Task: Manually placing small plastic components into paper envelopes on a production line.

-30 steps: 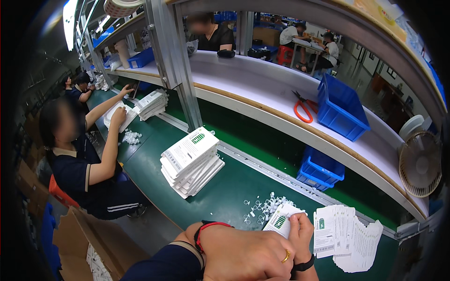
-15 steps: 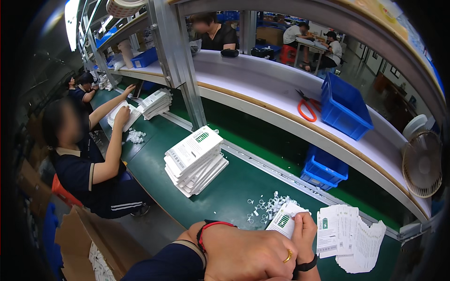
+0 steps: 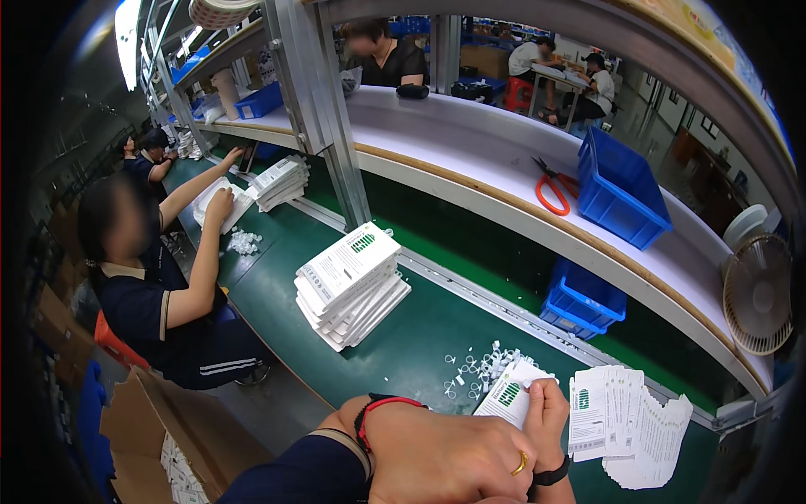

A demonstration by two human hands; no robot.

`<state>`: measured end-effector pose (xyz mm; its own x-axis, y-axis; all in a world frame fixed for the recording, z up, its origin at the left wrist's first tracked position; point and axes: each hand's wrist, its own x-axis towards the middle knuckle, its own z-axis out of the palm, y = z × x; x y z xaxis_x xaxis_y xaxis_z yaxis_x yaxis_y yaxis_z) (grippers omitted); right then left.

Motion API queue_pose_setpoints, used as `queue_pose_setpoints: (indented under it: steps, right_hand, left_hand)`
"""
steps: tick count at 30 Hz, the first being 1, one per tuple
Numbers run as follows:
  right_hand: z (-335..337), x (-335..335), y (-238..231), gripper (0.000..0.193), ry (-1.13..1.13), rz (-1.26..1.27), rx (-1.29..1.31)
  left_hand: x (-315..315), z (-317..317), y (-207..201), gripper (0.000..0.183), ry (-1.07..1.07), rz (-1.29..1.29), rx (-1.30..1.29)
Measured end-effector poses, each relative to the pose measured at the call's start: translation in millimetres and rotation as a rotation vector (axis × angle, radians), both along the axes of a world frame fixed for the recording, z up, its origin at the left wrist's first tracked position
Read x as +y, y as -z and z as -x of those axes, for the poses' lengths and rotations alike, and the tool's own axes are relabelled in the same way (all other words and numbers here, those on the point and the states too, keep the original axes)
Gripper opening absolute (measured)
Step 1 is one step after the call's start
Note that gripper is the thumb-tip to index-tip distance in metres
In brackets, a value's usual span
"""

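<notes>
A white flat box with green print (image 3: 504,403) is tilted up off the bench near the front edge. Its upper edge is pinched in my right hand (image 3: 548,418), which has a black band at the wrist. My left hand (image 3: 449,454), with a gold ring and a red-and-black bracelet, is closed over the box's lower part; its fingertips are hidden behind its own back. Just beyond the box lies a heap of small white plastic pieces with thin loops (image 3: 483,367). White printed cards (image 3: 592,412) fan out to the right of my right hand, overlapping more white sheets (image 3: 651,449).
A tall stack of white boxes (image 3: 348,273) stands left of centre on the green bench (image 3: 403,361). Above runs a shelf with red-handled scissors (image 3: 552,193) and a blue bin (image 3: 621,193). A co-worker (image 3: 151,277) sits at left, beside an open carton (image 3: 134,420).
</notes>
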<state>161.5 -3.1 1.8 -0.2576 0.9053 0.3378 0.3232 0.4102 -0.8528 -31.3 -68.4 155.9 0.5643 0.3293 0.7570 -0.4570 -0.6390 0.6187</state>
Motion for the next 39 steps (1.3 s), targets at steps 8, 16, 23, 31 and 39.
queue_pose_setpoints:
  steps: [8, 16, 23, 31, 39]
  right_hand:
    - [-0.2, 0.9, -1.2, 0.021, -0.009, 0.003, -0.009]
    - [-0.8, 1.4, 2.5, 0.021, 0.000, -0.001, -0.015]
    - [2.2, 1.4, 1.0, 0.021, -0.005, 0.013, 0.001]
    - [-0.4, 0.5, 3.0, 0.020, -0.008, 0.008, 0.014]
    - [-6.7, -1.0, -7.6, 0.011, 0.008, -0.062, -0.069]
  left_hand:
    - [1.0, 7.4, -7.7, 0.064, -0.027, -0.019, 0.070]
    - [2.3, 16.3, -15.7, 0.062, -0.054, -0.059, 0.146]
    - [5.2, 21.3, -22.0, 0.059, -0.071, -0.088, 0.203]
    - [5.6, 16.7, -24.7, 0.057, -0.080, -0.120, 0.261]
    - [0.8, 12.2, -18.1, 0.054, 0.019, -0.095, 0.209]
